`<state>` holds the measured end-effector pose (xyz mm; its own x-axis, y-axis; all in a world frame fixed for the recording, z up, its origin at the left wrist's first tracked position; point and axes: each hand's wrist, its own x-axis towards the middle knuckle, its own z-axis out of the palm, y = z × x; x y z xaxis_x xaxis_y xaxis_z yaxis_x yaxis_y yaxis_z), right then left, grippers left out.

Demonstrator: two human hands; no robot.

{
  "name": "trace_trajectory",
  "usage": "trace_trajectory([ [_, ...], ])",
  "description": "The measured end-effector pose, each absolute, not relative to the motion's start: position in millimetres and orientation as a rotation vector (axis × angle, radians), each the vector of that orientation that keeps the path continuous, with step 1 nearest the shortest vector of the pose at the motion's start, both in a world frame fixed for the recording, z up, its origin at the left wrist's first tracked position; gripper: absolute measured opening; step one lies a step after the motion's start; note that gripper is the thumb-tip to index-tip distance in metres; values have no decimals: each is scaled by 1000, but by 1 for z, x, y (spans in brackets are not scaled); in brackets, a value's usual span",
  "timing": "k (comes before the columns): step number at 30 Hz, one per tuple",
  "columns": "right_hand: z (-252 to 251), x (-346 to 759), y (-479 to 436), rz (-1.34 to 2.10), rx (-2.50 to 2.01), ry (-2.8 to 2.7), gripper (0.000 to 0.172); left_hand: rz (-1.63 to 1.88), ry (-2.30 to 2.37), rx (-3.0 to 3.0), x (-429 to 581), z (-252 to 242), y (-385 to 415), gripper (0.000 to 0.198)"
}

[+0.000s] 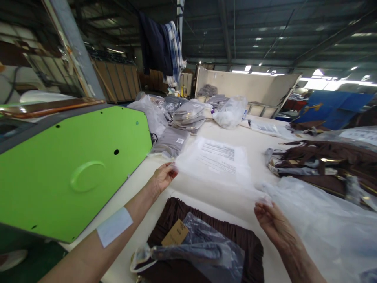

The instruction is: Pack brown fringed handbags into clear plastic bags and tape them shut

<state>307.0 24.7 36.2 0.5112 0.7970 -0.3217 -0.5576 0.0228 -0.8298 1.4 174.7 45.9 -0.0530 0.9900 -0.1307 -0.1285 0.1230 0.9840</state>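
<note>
One pale table (212, 131) spans the view, with one green machine panel (97, 157) along its left side. One spread of loose clear plastic (324, 224) covers the right side, and behind it lies one pile of brown items (332, 157), too jumbled to count. Far left on the table are grey packets (188, 116), several of them, overlapping. One brown gathered item (250, 245) lies closest to the person, topped by one clear pouch (215, 239). Just beyond it, one printed clear bag (218, 157) stretches between two hands, over the middle of the table. The left hand (165, 177) reaches forward and inward, arm nearly straight, its grip pinching the bag's near left corner. The right hand (269, 220) comes in from the lower right, fingers curled, its grip pinching the near right corner. One white patch (114, 226) sits on the left forearm; one tan tag (175, 232) lies on the brown item.
</note>
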Motion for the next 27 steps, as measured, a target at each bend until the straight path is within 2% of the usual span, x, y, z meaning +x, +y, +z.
trace_trajectory([
  [3,22,308,19,1060,-1193,-334,34,1189,1184,1106,0,37,166,24],
  [5,14,307,13,1017,-1407,-507,34,1138,1181,1217,-2,29,159,28],
  [9,9,307,-1,924,-1858,-833,51,1023,1219,1468,-10,18,143,24],
  [13,13,304,-15,968,-1919,-907,55,936,1218,1647,-16,21,125,17],
  [18,16,297,-35,849,-2035,-912,50,854,1369,1819,-18,22,100,28],
  [23,2,295,-48,857,-2033,-782,58,889,1608,1587,-17,18,85,38],
  [27,8,280,-56,807,-2026,-681,53,906,1636,1440,-16,21,80,41],
])
